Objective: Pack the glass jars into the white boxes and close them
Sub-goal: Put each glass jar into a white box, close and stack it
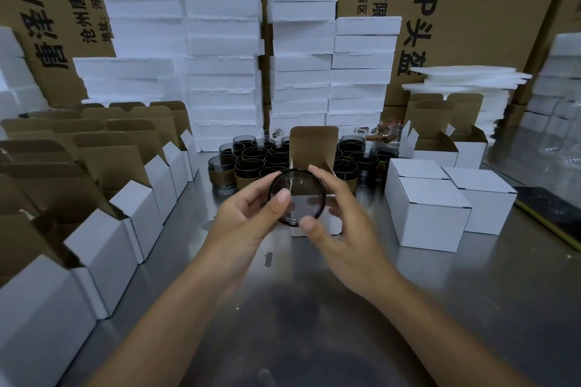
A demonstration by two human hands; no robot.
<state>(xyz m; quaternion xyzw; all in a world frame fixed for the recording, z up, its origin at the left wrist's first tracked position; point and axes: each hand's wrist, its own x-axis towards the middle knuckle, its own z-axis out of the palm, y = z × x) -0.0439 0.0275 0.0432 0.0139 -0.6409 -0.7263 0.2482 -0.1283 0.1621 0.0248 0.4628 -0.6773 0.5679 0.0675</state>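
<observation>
Above an open white box (314,151) on the steel table (471,292), pinched at opposite rim edges by curled fingertips (284,197) of left hand (248,217) and right hand (339,229): a smoky glass jar (301,188), turned end-on. Probably rigid, slick, breakable; safest gripped around the wall. More jars (251,163) behind, closed boxes (430,214) to the right.
</observation>
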